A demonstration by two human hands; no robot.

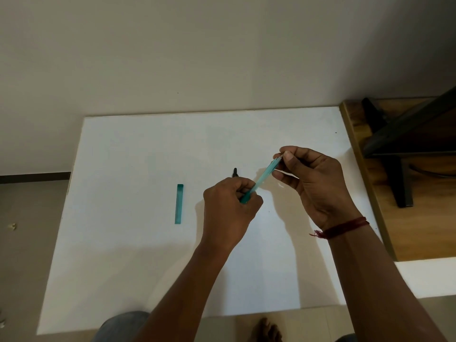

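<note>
From my remote seat, the beige wall (172, 58) fills the whole upper half of the frame. Below it, a white board (138, 243) takes up the centre and lower left. A wooden platform (419, 230) runs down the right edge, and a black stand (402, 183) rests on it at the upper right.

I see 2 bare forearms coming up from the bottom edge toward the middle. The right hand (318, 186), right of centre, pinches the upper end of a teal pen barrel (265, 172) between thumb and fingertips, with the other fingers loosely curled. The left hand (229, 208), just left of it and lower, is closed in a fist round the barrel's lower end. The barrel slants from lower left to upper right between the 2 hands, over the board, a little right of the frame's centre.

A red thread (345, 227) circles the right wrist.

A teal cap (179, 204) lies flat on the board, left of the left hand and apart from it, with its long side running up and down the frame.

1 small black tip (235, 172) pokes up just above the left hand's knuckles. I cannot tell whether the fist holds it.
</note>
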